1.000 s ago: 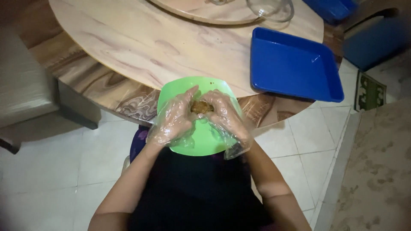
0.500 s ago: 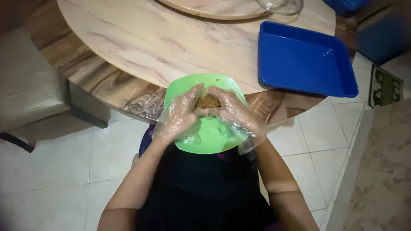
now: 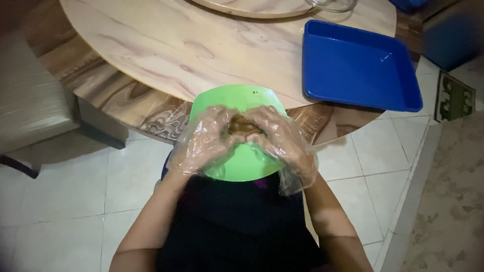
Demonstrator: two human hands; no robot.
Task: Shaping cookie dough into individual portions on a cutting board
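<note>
Where the fingertips of both hands meet, a small brown lump of food [image 3: 242, 126] sits pinched between them, over the middle of a green bowl [image 3: 242, 166]. Only a little of the lump shows between the fingers, so its long axis and which way it points cannot be told. The left hand [image 3: 206, 143] comes in from the left with fingers curled inward, clenched around that side of the lump; the right hand [image 3: 277, 136] mirrors it from the right, fingers bent over the top and side. Both hands wear loose, clear plastic gloves that bunch at the wrists.

Apart from the lump held over it, the green bowl shows nothing inside but a few brown specks near its far rim. It rests over the person's lap, its far edge overlapping the near edge of a round wooden table [image 3: 166, 55]. To the right on the table lies a blue rectangular tray [image 3: 322, 85], its floor bare. A clear glass vessel [image 3: 335, 5] stands at the far edge, well apart from the hands. White floor tiles [image 3: 65, 191] lie below.
</note>
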